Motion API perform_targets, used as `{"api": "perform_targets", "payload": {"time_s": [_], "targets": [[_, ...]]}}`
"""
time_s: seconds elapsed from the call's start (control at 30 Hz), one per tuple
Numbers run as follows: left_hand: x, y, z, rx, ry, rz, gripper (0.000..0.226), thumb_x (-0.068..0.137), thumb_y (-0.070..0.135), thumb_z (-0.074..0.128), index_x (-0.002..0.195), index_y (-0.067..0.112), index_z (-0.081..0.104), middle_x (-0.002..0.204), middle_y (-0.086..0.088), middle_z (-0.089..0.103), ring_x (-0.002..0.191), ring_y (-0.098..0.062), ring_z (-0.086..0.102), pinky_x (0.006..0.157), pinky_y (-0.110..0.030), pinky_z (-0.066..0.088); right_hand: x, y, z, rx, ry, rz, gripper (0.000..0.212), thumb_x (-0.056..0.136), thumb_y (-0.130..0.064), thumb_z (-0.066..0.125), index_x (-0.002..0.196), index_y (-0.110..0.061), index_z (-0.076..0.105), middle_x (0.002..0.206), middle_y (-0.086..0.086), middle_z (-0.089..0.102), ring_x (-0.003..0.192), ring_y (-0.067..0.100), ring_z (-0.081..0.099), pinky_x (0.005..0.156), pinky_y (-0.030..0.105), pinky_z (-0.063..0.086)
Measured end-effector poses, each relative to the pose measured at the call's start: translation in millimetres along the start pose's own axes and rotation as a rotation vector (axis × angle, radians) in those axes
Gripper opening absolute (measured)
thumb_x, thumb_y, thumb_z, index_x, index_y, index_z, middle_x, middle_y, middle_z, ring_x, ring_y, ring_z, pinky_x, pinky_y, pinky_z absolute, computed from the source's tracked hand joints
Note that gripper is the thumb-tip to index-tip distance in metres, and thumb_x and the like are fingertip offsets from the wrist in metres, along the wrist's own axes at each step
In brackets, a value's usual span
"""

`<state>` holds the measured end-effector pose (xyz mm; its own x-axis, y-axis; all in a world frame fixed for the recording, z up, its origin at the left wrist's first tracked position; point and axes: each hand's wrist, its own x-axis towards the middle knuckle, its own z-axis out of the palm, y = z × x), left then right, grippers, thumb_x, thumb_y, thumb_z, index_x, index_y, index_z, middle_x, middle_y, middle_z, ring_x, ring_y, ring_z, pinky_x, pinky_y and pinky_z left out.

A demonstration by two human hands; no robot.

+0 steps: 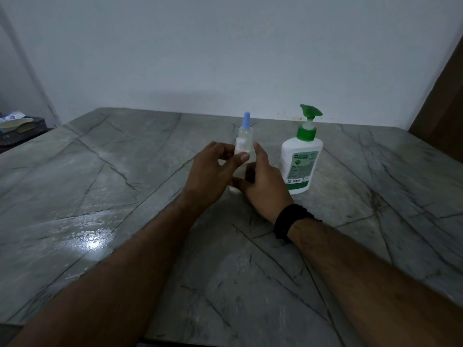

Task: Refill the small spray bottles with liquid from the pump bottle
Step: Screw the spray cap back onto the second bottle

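Both hands meet mid-table — left hand point(211, 169) pinches the near spray bottle point(241, 146), right hand point(263, 181) steadies its base, likely for uncapping; pump bottle point(300, 161) stands at three o'clock.

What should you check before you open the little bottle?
1. Small clear spray bottle with the blue cap upright on the grey marble table: ok.
2. Second small clear bottle with a white top between the hands: ok.
3. Left hand gripping it firmly: cannot tell.
4. Right hand beside it, fingers relaxed: ok.
5. White pump bottle with the green pump upright, close by: ok.
6. Liquid level in the small bottles: cannot tell.
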<state>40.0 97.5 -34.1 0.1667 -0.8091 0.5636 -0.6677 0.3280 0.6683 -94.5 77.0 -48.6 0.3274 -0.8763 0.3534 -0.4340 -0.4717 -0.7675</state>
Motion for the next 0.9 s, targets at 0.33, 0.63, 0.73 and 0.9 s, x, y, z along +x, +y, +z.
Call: {"api": "perform_targets", "payload": {"time_s": [0.33,0.63,0.73,0.9], "targets": [[-3.2,-2.4,4.5,-0.017,-0.06,0.005,0.035,0.091,0.048,0.057,0.115,0.023,0.059,0.102,0.008,0.05,0.091,0.002,0.052,0.073,-0.012,0.042,0.5,3.6,1.0,-0.029,0.015,-0.028,0.094,0.09,-0.023,0.072,0.159,-0.015,0.008,0.109,0.002,0.069,0.092,0.009,0.065,0.083,0.015,0.046],[-3.1,-1.8,0.4,-0.086,-0.039,-0.05,0.026,0.091,0.042,0.06,0.107,0.021,0.06,0.103,0.009,0.061,0.093,0.0,0.057,0.077,-0.026,0.051,3.1,5.9,2.0,-0.004,0.002,-0.02,0.096,0.089,-0.03,0.073,0.159,-0.021,0.007,0.106,-0.002,0.067,0.081,-0.003,0.057,0.07,0.004,0.038],[-1.9,-2.8,-1.5,-0.041,-0.098,-0.027,0.029,0.097,0.036,0.051,0.114,0.016,0.062,0.107,0.003,0.056,0.089,0.0,0.052,0.071,-0.009,0.039,1.8,4.6,1.6,0.011,-0.002,-0.032,0.096,0.089,-0.029,0.073,0.159,-0.021,0.008,0.121,0.0,0.068,0.079,-0.01,0.053,0.07,0.002,0.037],[-2.7,-3.2,0.8,-0.07,-0.134,-0.057,0.028,0.096,0.047,0.048,0.108,0.025,0.062,0.101,0.01,0.053,0.092,-0.004,0.055,0.071,-0.016,0.043,0.7,2.9,0.2,0.004,-0.001,-0.036,0.093,0.091,-0.027,0.071,0.159,-0.019,0.008,0.125,0.004,0.066,0.098,0.006,0.063,0.088,0.017,0.049]]}}
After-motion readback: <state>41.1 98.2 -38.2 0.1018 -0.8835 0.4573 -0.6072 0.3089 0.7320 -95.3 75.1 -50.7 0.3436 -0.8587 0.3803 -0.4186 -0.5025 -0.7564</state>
